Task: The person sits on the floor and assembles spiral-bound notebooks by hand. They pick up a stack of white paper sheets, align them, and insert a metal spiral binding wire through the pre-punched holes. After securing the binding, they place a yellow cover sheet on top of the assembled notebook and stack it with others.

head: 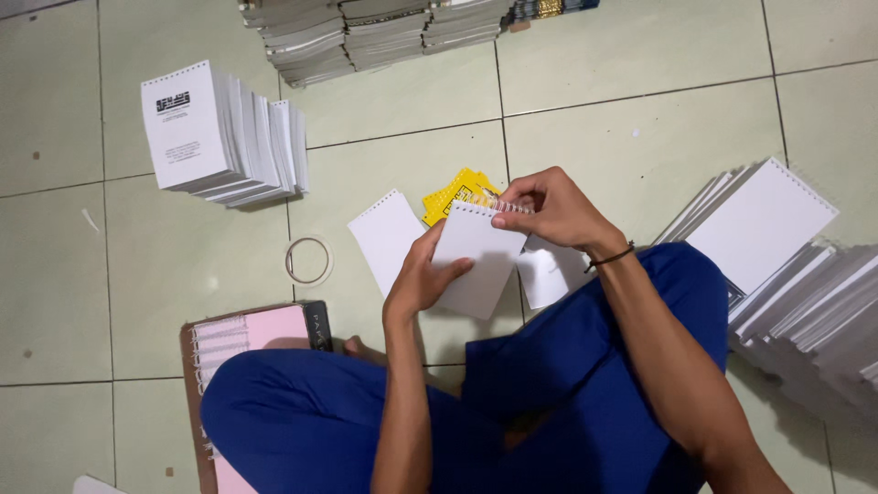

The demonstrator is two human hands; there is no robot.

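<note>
My left hand (422,273) grips a small white pad of punched sheets (480,261) from below, thumb across its face. At the pad's top edge, my right hand (547,209) pinches a wire spiral binding (498,203). A dark band circles my right wrist. Under the pad on the floor lie a yellow punched cover (453,190) and loose white punched sheets (384,233). My legs in blue trousers are crossed below.
A stack of printed white pads (215,133) stands at the upper left, more stacks (375,32) at the top, and fanned white stacks (791,274) on the right. A tape ring (308,260) lies on the green tile floor. Pink sheet with wire spirals (247,334) sits by my knee.
</note>
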